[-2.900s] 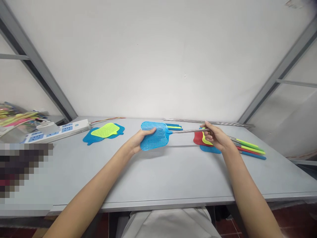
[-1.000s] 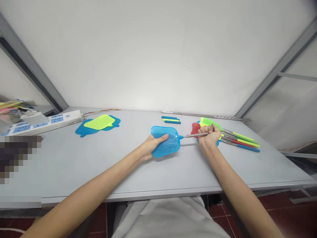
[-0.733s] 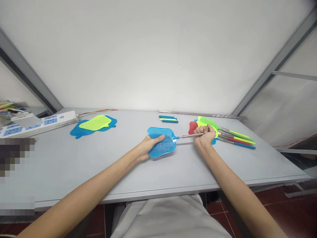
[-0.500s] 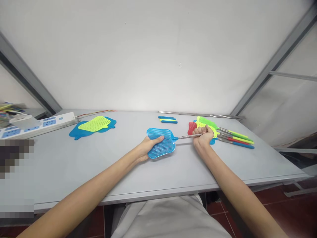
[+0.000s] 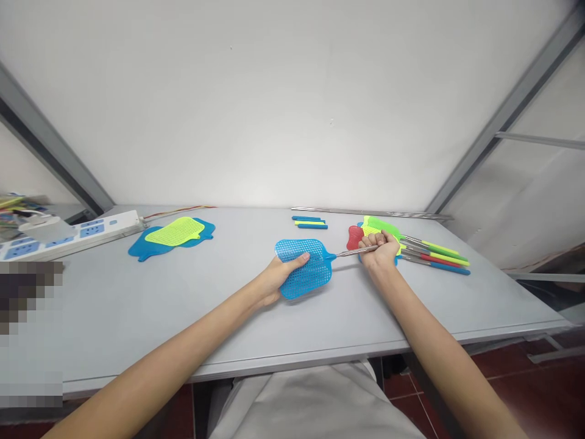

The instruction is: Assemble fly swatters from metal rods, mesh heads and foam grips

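Observation:
A blue mesh fly swatter head (image 5: 307, 277) is pinched by my left hand (image 5: 276, 279), thumb on top and fingers underneath. A thin metal rod (image 5: 355, 251) meets the neck of the head, and my right hand (image 5: 379, 250) is closed around that rod. Behind my right hand lies a pile of fly swatters with red, yellow, green and blue heads; the red head (image 5: 354, 236) pokes out at the left. Their metal shafts end in coloured grips (image 5: 448, 259) to the right.
Loose yellow (image 5: 176, 230) and blue swatter heads (image 5: 153, 245) lie at the left. A white power strip (image 5: 94, 230) is beyond them. Short coloured grips (image 5: 311, 224) and long metal rods (image 5: 372, 212) lie along the back of the grey table (image 5: 219, 329).
The blue swatter head has moved slightly right, toward my right hand. My left hand has shifted with it. Less of the rod shows between the head and my right hand.

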`<state>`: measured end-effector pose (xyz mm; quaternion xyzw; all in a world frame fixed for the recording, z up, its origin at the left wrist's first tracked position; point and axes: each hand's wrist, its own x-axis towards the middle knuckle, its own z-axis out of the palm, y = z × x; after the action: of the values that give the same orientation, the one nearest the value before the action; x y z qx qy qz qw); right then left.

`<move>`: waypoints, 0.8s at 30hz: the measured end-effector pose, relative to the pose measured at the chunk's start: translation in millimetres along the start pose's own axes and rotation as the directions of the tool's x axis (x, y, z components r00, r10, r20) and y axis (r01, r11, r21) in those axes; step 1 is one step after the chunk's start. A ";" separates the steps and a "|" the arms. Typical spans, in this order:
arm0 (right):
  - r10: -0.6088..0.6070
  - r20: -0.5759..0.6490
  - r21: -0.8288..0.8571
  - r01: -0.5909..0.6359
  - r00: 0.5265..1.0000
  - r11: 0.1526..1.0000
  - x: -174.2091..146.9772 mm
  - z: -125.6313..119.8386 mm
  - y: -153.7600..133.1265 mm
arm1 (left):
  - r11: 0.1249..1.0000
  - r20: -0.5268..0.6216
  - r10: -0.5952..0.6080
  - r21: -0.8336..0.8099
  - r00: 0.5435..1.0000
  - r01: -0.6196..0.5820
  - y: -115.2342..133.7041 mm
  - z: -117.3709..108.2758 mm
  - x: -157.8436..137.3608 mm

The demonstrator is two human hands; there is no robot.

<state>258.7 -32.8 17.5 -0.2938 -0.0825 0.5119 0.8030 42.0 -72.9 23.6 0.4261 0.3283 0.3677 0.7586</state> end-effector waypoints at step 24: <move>0.287 0.369 0.168 -0.368 0.884 0.915 9.0 -2.8 -6.3 | 1.000 -0.046 0.026 0.018 0.999 -0.025 4.5 -7.6 4.3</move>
<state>268.9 -28.0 17.2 -0.1154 -0.1064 0.6895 0.7071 36.7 -64.5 23.6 0.4283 0.3433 0.3842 0.7424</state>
